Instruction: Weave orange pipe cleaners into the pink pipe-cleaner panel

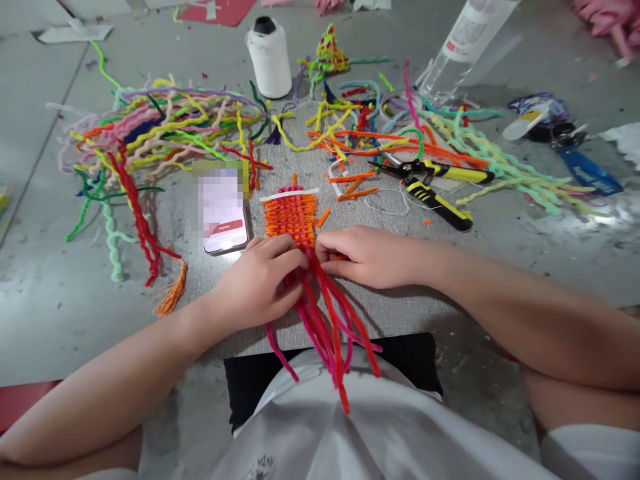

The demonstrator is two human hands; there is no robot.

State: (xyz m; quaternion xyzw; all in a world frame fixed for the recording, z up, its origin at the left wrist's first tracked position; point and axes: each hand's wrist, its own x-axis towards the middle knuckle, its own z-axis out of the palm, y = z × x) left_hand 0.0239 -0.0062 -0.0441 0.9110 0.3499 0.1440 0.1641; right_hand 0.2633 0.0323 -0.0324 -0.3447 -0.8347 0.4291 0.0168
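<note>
Pinching the woven pipe-cleaner mat (291,217) near edge with left hand (257,283) and right hand (367,257), keeping the loose stems (330,320) taut.

Fuzzy, matt pipe cleaners (165,127) at upper left; the woven mat (293,215) at centre has the same nap. Pliers (430,187) show dark metal with glossy plastic handles. The grey desk (525,260) looks scuffed, faintly shiny. The phone (223,213) screen is glossy.
</note>
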